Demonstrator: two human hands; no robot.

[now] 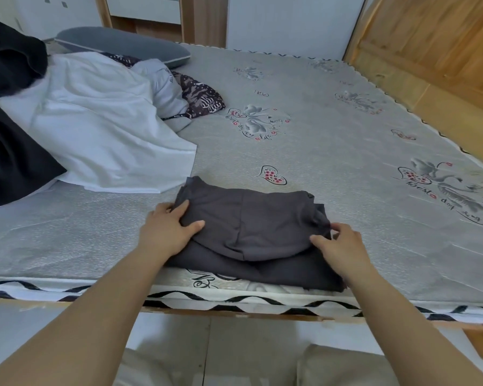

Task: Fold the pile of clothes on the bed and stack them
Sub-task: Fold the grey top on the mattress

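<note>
My left hand (169,228) grips the folded dark garment (251,232) — thumb on top. My right hand (339,247) pinches its other end.

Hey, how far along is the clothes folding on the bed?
Early days. In hand: a dark grey garment, partly folded at the near edge of the mattress, gripped by the left hand and right hand. Left: the white garment, black fabric and patterned piece lie unfolded. No finished stack shows.
</note>
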